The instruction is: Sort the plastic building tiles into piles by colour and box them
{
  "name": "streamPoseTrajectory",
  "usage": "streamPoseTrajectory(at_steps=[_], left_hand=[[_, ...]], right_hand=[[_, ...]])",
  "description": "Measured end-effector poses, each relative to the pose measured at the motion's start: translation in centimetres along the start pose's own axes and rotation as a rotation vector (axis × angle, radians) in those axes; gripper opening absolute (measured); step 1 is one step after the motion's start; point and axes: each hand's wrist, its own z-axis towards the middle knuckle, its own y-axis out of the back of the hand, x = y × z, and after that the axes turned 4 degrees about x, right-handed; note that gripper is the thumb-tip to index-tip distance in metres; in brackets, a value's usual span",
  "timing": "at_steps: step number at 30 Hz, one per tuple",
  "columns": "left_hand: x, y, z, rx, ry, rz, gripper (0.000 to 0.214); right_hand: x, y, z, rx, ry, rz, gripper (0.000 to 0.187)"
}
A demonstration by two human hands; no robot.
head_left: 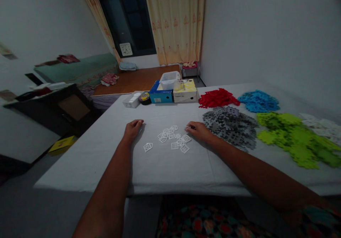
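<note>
My right hand (198, 131) is closed in a pinch, with a small white plastic piece (188, 127) between thumb and fingers, just above the cloth. To its left, several flat white lattice pieces shaped like small windows (171, 136) lie in a loose, overlapping group. One more white window-shaped piece (148, 147) rests apart from them, nearer my left hand. My left hand (132, 129) is at the left of the group, fingers curled together; whatever they may hold is hidden.
Heaped at the right are red pieces (220, 98), blue pieces (258, 101), grey pieces (230, 126), lime-green pieces (295, 135) and white pieces (322, 126). Along the back edge stand a blue box (161, 95), a yellow box (185, 90), a clear tub (169, 80) and black tape (145, 99).
</note>
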Motion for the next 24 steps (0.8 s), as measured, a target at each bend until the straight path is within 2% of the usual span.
streamPoseTrajectory(at_steps=[3, 6, 10, 14, 17, 24], left_hand=[[-0.2, 0.1, 0.0, -0.001, -0.007, -0.020, 0.052], [-0.1, 0.1, -0.1, 0.006, -0.006, -0.036, 0.054], [0.1, 0.0, 0.0, 0.007, 0.012, -0.071, 0.060], [0.0, 0.0, 0.0, 0.022, -0.001, -0.087, 0.060], [-0.2, 0.2, 0.0, 0.039, -0.008, -0.066, 0.059], [-0.1, 0.3, 0.1, 0.066, 0.006, -0.021, 0.057]], right_hand=[[0.2, 0.8, -0.2, 0.000, 0.070, 0.022, 0.024], [0.2, 1.6, -0.4, 0.103, 0.106, 0.080, 0.025], [-0.2, 1.9, -0.6, 0.252, 0.079, 0.071, 0.025], [0.1, 1.7, -0.7, 0.336, 0.015, 0.070, 0.029], [0.6, 1.7, -0.9, 0.364, 0.001, 0.017, 0.033], [0.4, 1.8, -0.8, 0.320, 0.028, 0.040, 0.020]])
